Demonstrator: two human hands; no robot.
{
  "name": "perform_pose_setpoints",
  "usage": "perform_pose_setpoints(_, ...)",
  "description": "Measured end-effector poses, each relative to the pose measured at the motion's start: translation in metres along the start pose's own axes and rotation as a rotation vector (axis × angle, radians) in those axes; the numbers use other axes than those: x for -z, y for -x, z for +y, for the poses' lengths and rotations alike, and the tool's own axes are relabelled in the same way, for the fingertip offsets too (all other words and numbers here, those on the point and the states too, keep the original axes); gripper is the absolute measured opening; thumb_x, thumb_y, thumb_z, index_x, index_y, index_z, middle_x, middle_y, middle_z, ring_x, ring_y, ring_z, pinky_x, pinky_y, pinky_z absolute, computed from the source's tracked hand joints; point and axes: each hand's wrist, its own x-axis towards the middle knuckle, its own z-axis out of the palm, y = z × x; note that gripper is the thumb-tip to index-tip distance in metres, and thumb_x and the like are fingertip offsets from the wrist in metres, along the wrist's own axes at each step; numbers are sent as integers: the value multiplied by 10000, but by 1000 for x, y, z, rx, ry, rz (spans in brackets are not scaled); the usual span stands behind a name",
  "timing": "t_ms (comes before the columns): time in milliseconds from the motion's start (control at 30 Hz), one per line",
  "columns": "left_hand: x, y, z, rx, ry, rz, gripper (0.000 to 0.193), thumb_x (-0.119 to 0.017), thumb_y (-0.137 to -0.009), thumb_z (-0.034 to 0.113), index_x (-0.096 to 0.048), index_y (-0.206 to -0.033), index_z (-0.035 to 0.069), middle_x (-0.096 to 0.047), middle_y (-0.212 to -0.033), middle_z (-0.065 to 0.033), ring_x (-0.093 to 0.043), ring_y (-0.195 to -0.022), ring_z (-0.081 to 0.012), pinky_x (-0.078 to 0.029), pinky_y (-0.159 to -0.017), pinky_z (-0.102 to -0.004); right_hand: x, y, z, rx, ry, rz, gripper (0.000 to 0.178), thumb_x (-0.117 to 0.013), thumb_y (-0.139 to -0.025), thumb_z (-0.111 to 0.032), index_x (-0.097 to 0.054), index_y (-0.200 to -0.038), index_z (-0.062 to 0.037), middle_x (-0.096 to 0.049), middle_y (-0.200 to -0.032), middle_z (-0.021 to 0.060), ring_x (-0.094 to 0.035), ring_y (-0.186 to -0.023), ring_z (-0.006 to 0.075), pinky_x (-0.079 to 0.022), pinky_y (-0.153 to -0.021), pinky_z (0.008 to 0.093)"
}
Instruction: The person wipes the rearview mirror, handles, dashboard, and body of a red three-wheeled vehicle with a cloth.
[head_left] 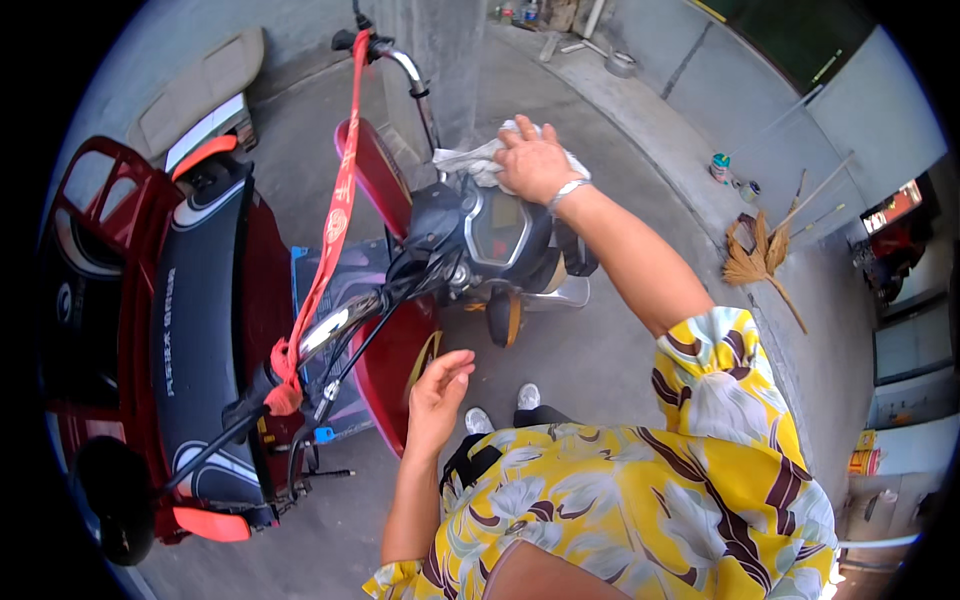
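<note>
My right hand [535, 165] presses down on a white cloth [470, 160], its fingers spread over it, at the front of a red electric tricycle just beyond the dashboard display [497, 228]. Part of the cloth is hidden under the palm. My left hand [438, 395] hangs in the air beside the red front panel [385, 385], fingers loosely bent and holding nothing. Chrome handlebars [340, 325] run across the vehicle, and a red ribbon [338, 215] is stretched between the two grips.
The tricycle's dark padded seat [205, 330] and a black mirror [112, 500] are at the left. A straw broom [760, 250] leans by the right wall near some small cans [720, 168]. A pillar [445, 90] rises behind the handlebar.
</note>
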Motion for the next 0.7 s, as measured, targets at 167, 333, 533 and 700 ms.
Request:
perform_pose_setpoints(167, 11, 23, -5, 94, 19, 184, 256, -497, -829, 36, -514, -1080, -13, -563, -1047, -120, -560, -909, -176, -441, -773, -260, -15, -61, -35, -120, 126, -27, 274, -450, -809, -238, -592, -1038, -187, -512, -1138, 73, -380, -1138, 343, -310, -876, 489)
perform_pose_setpoints(333, 23, 3, -30, 134, 39, 119, 236, -501, -848, 98, -507, -1072, 24, -571, -1024, -90, -570, -863, -149, -453, -717, -237, -31, -39, -74, 82, -73, -74, 241, -505, -754, -266, -660, -906, -163, -616, -1000, 17, -507, -1018, 232, -348, -875, 436)
perform_pose_setpoints(533, 0, -16, -16, 76, -20, -55, 235, -497, -850, 93, -507, -1074, 24, -575, -1022, -88, -572, -853, -144, -455, -710, -233, -41, -17, -93, 126, -190, -129, 206, -525, -731, -244, -672, -853, -169, -631, -945, 6, -527, -975, 219, -392, -818, 400)
perform_pose_setpoints(700, 17, -7, -19, 103, -23, 24, 232, -486, -855, 88, -507, -1078, 29, -573, -1028, -83, -572, -850, -140, -455, -708, -229, 6, 30, -81, 310, -60, -149, 233, -514, -722, -256, -660, -849, -127, -624, -873, 36, -525, -943, 229, -388, -823, 424)
